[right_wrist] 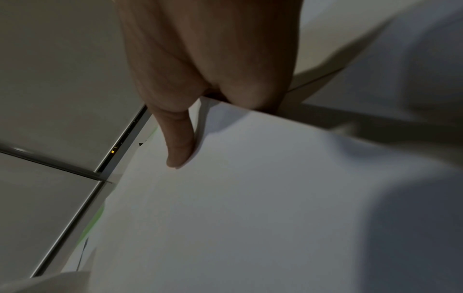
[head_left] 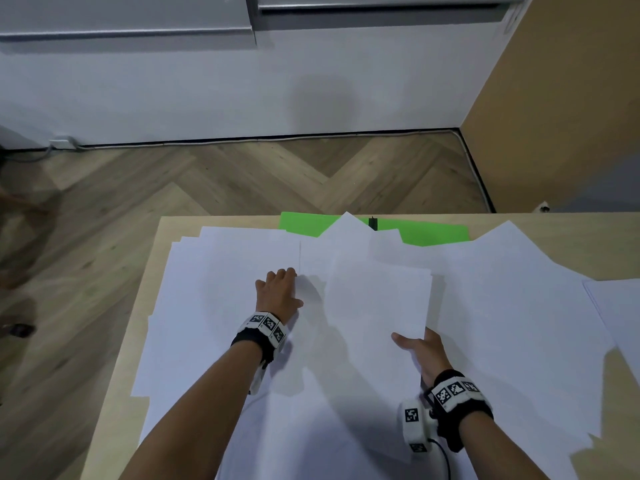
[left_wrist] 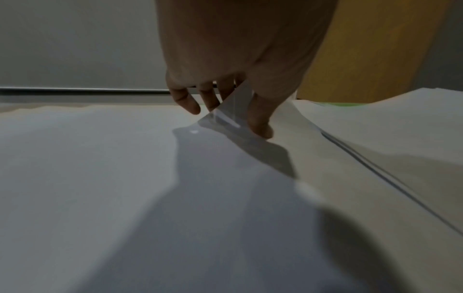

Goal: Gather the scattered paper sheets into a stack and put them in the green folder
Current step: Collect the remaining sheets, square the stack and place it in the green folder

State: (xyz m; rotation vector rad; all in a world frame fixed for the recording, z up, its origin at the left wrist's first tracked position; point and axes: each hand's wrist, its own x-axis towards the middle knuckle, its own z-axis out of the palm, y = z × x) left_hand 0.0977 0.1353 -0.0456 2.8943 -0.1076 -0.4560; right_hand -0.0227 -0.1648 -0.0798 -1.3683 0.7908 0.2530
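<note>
Paper sheets (head_left: 485, 306): scattered across counter (head_left: 571, 237); right grip (head_left: 420, 351) pinches a raised stack (head_left: 377, 299) at mid-counter; left grip (head_left: 278, 289) pinches one sheet corner (left_wrist: 233, 111); green folder (head_left: 433, 233): far edge, partly covered.

Both forearms bare. Each wrist wears a black strap (head_left: 465, 419) carrying white blocks with black-and-white square markers (head_left: 266, 323).

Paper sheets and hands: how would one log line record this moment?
left hand: pinching sheet corner | right hand: holding gathered sheets | green folder: far table edge, partly covered
</note>
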